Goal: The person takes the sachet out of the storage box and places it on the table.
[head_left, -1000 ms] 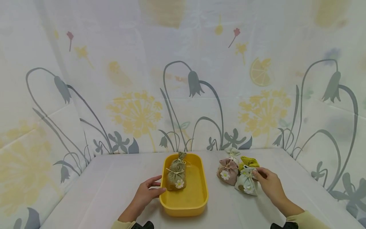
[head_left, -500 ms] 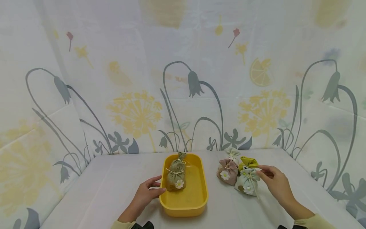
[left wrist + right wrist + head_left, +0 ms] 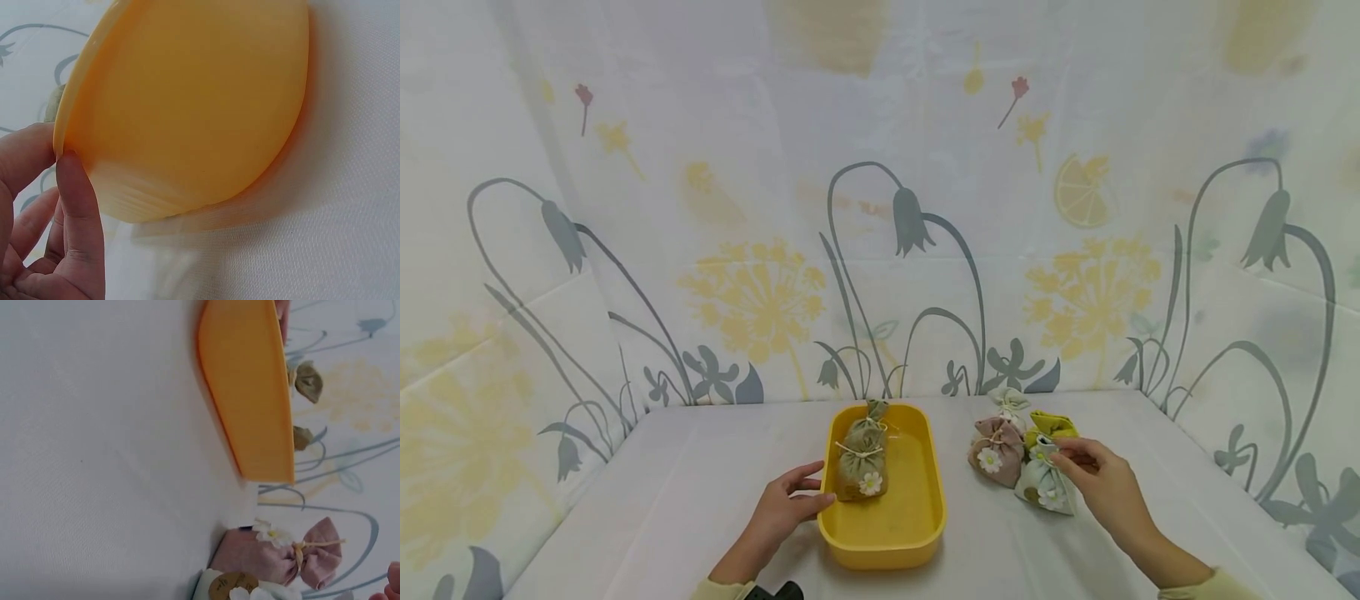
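My left hand (image 3: 782,504) rests against the left side of a yellow plastic tub (image 3: 887,546), thumb and fingers spread along its rim. Inside the tub lies an olive drawstring pouch (image 3: 861,471) with a white flower; a second olive top (image 3: 877,408) shows behind it. My right hand (image 3: 1108,483) pinches the top of a pale mint pouch (image 3: 1047,487) with a white flower, which sits on the table. In the right wrist view, the pale pouch (image 3: 212,584) is partly cut off at the lower edge, and only fingertips (image 3: 394,575) of the hand show.
Close beside the pale pouch stand a dusty pink pouch (image 3: 997,454) and a yellow-green pouch (image 3: 1054,423), with a pale pouch (image 3: 1011,400) behind them. A white cloth covers the table (image 3: 722,442), and a flower-printed curtain (image 3: 880,208) hangs at the back.
My right hand shifted right with its fingertips at the pale pouch's top, then came back left over its neck. The left hand and tub have stayed put.
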Tool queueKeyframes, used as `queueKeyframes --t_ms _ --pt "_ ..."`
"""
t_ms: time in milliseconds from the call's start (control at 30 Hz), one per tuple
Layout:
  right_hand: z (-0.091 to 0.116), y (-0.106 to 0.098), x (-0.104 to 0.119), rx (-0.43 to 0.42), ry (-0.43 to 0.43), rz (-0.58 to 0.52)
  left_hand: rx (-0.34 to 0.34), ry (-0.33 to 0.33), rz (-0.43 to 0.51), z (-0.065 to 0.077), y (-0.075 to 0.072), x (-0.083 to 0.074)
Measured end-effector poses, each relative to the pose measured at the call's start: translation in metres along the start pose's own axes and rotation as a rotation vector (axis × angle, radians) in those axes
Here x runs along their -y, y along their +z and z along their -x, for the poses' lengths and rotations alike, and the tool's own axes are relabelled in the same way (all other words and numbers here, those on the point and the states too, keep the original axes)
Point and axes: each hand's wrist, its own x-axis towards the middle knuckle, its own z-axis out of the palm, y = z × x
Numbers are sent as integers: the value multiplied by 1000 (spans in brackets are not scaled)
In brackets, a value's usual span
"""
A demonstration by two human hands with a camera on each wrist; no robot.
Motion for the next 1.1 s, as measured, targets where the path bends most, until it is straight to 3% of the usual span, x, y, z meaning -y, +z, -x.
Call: queueKeyframes --t_ms 433,667,967,1100 --pt "2 27 14 62 28 -160 -5 -2 6 1 0 -1" --pt "2 44 31 85 86 -243 -5 2 8 1 1 -1" --pt "3 71 41 92 19 -301 3 14 19 1 0 1" --pt "3 80 48 118 47 -348 5 18 27 1 0 1"
